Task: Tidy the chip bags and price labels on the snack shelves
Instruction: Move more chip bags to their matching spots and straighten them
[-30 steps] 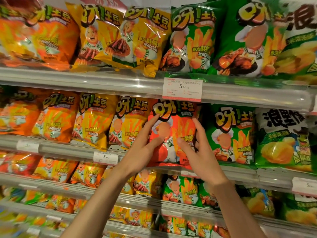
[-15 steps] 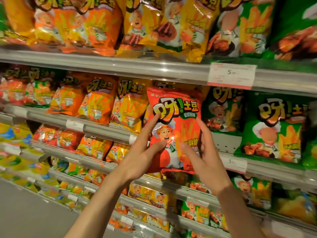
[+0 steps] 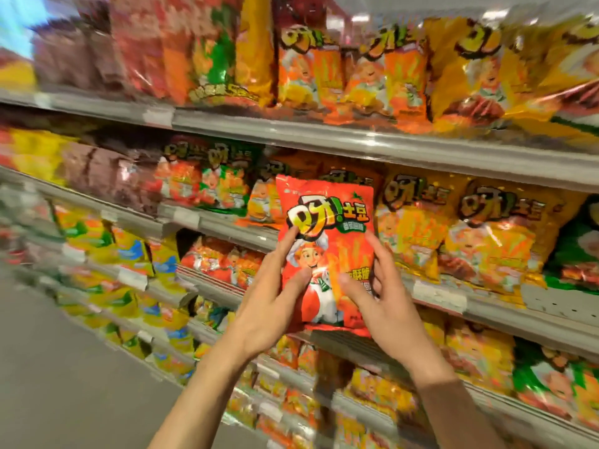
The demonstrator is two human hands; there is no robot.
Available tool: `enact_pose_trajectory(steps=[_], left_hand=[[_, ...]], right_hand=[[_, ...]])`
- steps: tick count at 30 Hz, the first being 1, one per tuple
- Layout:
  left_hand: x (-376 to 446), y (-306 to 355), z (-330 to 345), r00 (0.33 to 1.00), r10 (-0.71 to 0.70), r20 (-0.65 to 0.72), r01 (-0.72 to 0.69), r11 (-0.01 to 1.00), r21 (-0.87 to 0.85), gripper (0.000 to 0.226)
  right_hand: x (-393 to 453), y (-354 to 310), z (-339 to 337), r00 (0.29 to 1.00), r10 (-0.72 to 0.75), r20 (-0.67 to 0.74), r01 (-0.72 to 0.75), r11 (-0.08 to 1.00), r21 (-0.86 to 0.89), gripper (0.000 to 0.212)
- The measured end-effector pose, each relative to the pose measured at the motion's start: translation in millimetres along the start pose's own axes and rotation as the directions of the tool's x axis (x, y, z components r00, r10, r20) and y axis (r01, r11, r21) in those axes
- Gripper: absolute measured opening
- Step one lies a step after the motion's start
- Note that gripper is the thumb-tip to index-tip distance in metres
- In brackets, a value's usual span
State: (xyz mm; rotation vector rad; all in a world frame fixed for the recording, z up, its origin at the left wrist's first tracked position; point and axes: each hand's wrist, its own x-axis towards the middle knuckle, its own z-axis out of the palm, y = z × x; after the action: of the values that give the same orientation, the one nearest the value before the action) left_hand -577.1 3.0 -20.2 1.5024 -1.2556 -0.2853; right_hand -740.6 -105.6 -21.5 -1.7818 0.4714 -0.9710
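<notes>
Evidently mid-relocation: the glossy red foil chip bag (image 3: 325,254) is off the shelves, held upright before the middle shelf rail (image 3: 431,291), left hand (image 3: 272,306) and right hand (image 3: 385,303) each pinching a side. Next, probably, finding its matching red row. Surrounding shelves hold blurred orange, yellow and green bags.

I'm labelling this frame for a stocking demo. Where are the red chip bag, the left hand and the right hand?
red chip bag (image 3: 327,218): head view, on the printed logo near its top.
left hand (image 3: 269,306): head view, on the back of the hand.
right hand (image 3: 385,306): head view, on the back of the hand.
</notes>
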Motion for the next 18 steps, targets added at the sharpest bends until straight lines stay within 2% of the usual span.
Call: enact_pose_trajectory(steps=[7,18], left_hand=[[15.5,-56.4,-105.0,0.996,-0.029,-0.090,0.028,1.000,-0.008,0.058],[91.7,-139.1,-224.2,0.986,-0.101,-0.136,0.107,0.993,0.039,0.061]], right_hand=[[60.5,-2.0,113.0,0.997,0.001,0.082,-0.002,1.000,0.015,0.077],[179.8,30.2,236.7,0.989,-0.022,0.143,0.016,0.999,0.042,0.075]])
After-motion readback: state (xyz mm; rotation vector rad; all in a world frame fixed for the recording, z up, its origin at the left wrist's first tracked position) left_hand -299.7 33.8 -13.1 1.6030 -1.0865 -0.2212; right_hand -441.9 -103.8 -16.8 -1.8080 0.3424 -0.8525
